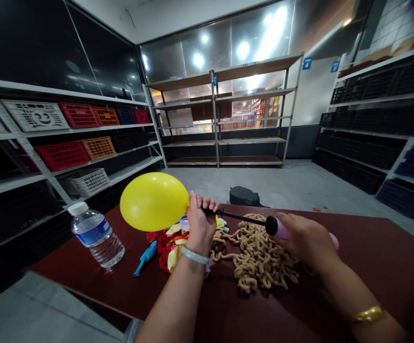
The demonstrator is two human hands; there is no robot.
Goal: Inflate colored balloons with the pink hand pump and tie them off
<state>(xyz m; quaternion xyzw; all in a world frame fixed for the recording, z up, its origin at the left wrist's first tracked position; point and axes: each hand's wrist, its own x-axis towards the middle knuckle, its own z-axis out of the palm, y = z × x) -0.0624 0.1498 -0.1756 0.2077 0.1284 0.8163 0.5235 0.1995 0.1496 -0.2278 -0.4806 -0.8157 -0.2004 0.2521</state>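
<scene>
Inflated yellow balloon point(154, 201) and hand pump point(271, 226) above the desk point(371, 271). The left hand point(200, 224) has its fingers curled around the pump's black front end at the balloon's neck; the balloon lies just left of them. The right hand point(305, 238) has its fingers wrapped around the pump's pink barrel. Below the left fingers: limp balloons point(173, 243). Between both sets of fingers, lower: tan coils point(260, 262). Farther left of the fingers: water bottle point(96, 238).
</scene>
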